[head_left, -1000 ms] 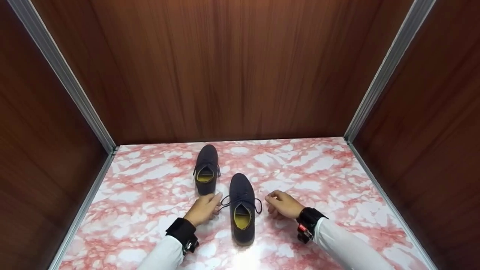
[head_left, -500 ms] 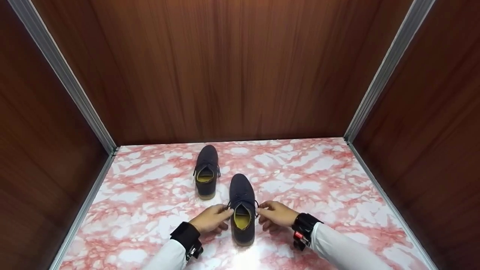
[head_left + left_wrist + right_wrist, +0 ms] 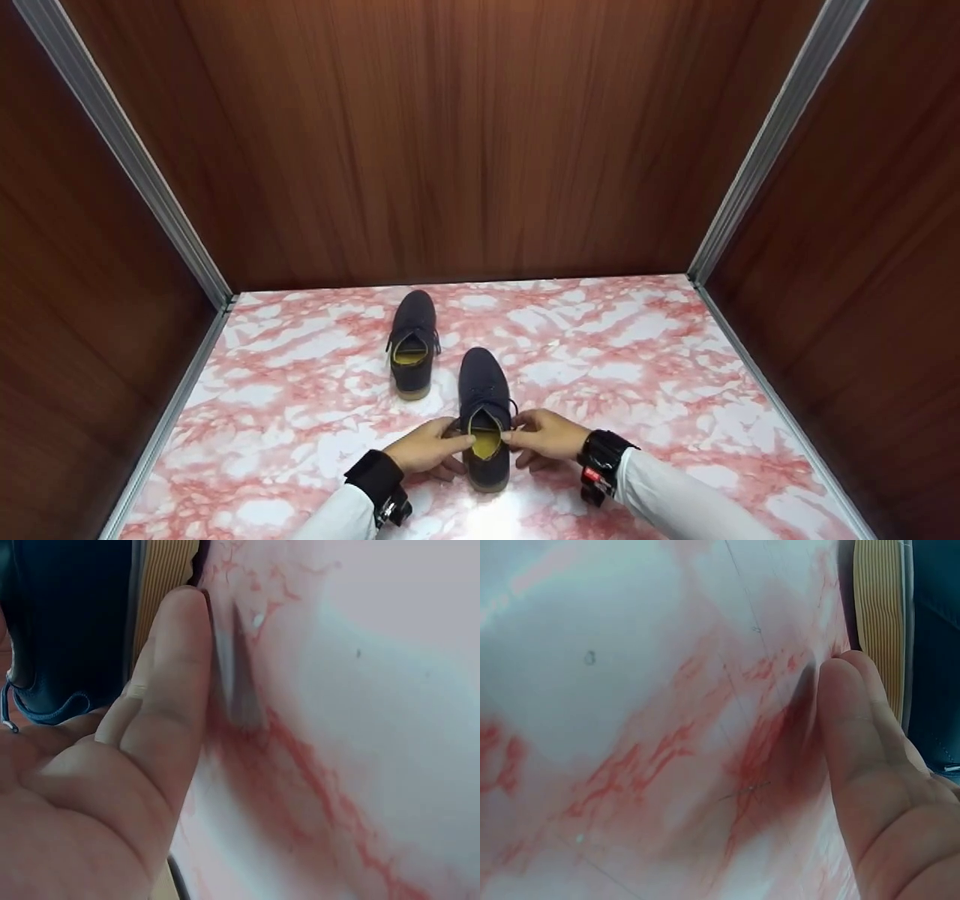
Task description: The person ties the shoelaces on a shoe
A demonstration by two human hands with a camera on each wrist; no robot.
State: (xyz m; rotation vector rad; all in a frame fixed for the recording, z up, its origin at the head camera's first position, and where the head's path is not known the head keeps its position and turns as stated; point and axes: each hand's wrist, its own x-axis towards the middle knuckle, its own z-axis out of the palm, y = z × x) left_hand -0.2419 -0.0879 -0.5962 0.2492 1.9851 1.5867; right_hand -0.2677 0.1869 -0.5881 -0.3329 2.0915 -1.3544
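A dark navy lace-up shoe (image 3: 482,375) with a yellow insole stands upright, toe pointing away, at the near middle of the marbled surface. My left hand (image 3: 430,447) grips its left side, thumb at the collar. On the other side my right hand (image 3: 552,437) holds it too, its thumb at the right collar edge. In the left wrist view, extended fingers (image 3: 176,652) lie along the ribbed tan sole (image 3: 163,592). The right wrist view has fingertips (image 3: 844,682) at the sole edge (image 3: 881,615). The matching shoe (image 3: 412,330) stands farther back and left.
The red-and-white marbled surface (image 3: 637,352) is enclosed by a dark wood panel (image 3: 465,150) at the back and further panels on both sides. Grey metal rails (image 3: 142,172) run along the corners.
Both hands have come inward from beside the near shoe's laces to its sides, and the thumbs now reach the collar. Both shoes have stayed in place.
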